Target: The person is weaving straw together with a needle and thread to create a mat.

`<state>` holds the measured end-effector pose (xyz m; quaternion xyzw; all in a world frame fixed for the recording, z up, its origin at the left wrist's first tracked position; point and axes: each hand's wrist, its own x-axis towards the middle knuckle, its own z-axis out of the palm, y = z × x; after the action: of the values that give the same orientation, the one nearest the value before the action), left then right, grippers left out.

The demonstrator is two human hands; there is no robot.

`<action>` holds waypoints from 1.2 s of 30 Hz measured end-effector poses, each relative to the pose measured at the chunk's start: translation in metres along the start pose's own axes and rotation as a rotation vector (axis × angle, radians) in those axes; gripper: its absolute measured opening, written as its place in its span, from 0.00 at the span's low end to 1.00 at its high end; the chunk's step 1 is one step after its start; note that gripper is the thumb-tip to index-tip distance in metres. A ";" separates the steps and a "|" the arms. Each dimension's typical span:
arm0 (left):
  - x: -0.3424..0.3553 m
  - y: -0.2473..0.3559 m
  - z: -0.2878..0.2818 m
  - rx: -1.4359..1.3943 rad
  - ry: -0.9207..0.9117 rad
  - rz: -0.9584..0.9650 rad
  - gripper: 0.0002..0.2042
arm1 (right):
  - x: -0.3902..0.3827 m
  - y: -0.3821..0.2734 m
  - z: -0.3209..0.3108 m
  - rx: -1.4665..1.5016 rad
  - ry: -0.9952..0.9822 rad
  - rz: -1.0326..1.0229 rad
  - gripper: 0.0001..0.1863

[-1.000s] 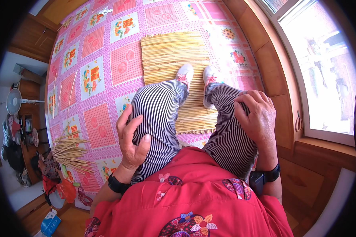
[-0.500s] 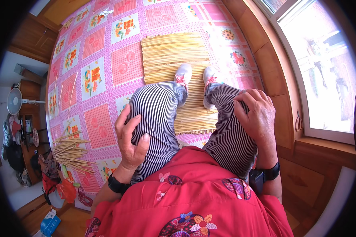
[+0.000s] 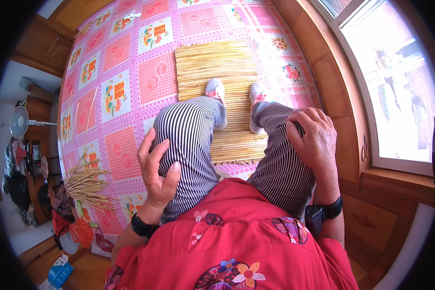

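My left hand (image 3: 155,169) hovers beside my left knee, its fingers spread and nothing held. On my right knee rests my right hand (image 3: 315,137), palm down, with the thumb apart from bent fingers; the fingertips are partly hidden, and no object shows in it. Both knees are in black-and-white striped trousers (image 3: 183,140). My feet, in pale shoes (image 3: 214,89) with pink laces, stand on a mat of straw-coloured stalks (image 3: 217,58) laid side by side. Neither hand touches the mat.
A pink patterned cloth (image 3: 154,79) lies under the mat. Loose stalks (image 3: 87,186) are heaped at the left edge, with a few thin ones (image 3: 92,108) farther off. Scissors (image 3: 365,149) hang on the wooden panel below the window (image 3: 386,92) at right. A fan (image 3: 20,122) stands far left.
My left foot has shifted left on the mat, and my left knee has swung slightly outward. My left hand has moved a little left. The right hand rests nearly unchanged.
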<state>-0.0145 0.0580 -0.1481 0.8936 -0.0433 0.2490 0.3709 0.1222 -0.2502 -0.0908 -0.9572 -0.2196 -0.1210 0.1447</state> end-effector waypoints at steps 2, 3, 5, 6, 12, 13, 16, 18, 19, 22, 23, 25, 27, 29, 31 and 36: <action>-0.004 0.003 -0.005 0.028 0.005 0.011 0.21 | -0.001 0.000 0.000 0.000 -0.012 0.007 0.06; -0.005 0.004 -0.007 0.057 0.009 0.021 0.21 | -0.001 0.001 0.000 0.000 -0.012 0.007 0.06; -0.005 0.004 -0.008 0.061 0.009 0.010 0.21 | 0.001 0.000 0.002 0.004 -0.010 0.000 0.06; -0.004 0.003 -0.008 0.075 0.007 -0.012 0.21 | 0.002 0.000 0.003 0.021 -0.006 0.001 0.06; -0.003 -0.004 -0.004 0.055 -0.011 -0.009 0.22 | 0.011 -0.019 0.007 0.016 -0.009 -0.054 0.06; -0.002 -0.004 -0.003 0.051 -0.010 -0.016 0.22 | 0.010 -0.019 0.008 -0.003 -0.002 -0.056 0.05; -0.003 -0.010 -0.005 0.015 0.004 -0.022 0.22 | 0.008 -0.014 0.006 -0.012 -0.028 -0.006 0.05; -0.003 -0.012 -0.006 0.012 0.018 0.002 0.21 | 0.008 -0.011 0.005 -0.012 -0.036 0.005 0.05; -0.003 -0.013 -0.006 0.010 0.018 -0.002 0.21 | 0.008 -0.011 0.005 -0.015 -0.039 0.003 0.05; -0.002 -0.014 -0.007 0.008 0.004 0.011 0.21 | 0.007 -0.010 0.003 -0.010 -0.044 -0.001 0.05; -0.002 -0.015 -0.008 0.008 0.004 0.010 0.21 | 0.008 -0.010 0.002 -0.011 -0.051 0.000 0.05; -0.003 -0.016 -0.009 0.023 -0.004 0.004 0.22 | 0.008 -0.010 0.000 -0.013 -0.059 -0.001 0.05; -0.007 -0.023 -0.012 0.021 -0.023 0.012 0.24 | 0.008 -0.010 0.001 -0.008 -0.064 0.011 0.05; -0.006 -0.024 -0.014 -0.018 -0.041 -0.010 0.26 | 0.008 -0.009 0.001 -0.016 -0.050 0.000 0.05; -0.006 -0.026 -0.016 -0.034 -0.063 -0.006 0.27 | 0.009 -0.008 0.002 -0.023 -0.036 -0.013 0.04; -0.007 -0.029 -0.018 -0.036 -0.058 -0.006 0.27 | 0.009 -0.007 0.003 -0.032 -0.032 -0.021 0.04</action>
<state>-0.0202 0.0900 -0.1589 0.8938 -0.0558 0.2208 0.3863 0.1272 -0.2395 -0.0895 -0.9589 -0.2299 -0.1105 0.1247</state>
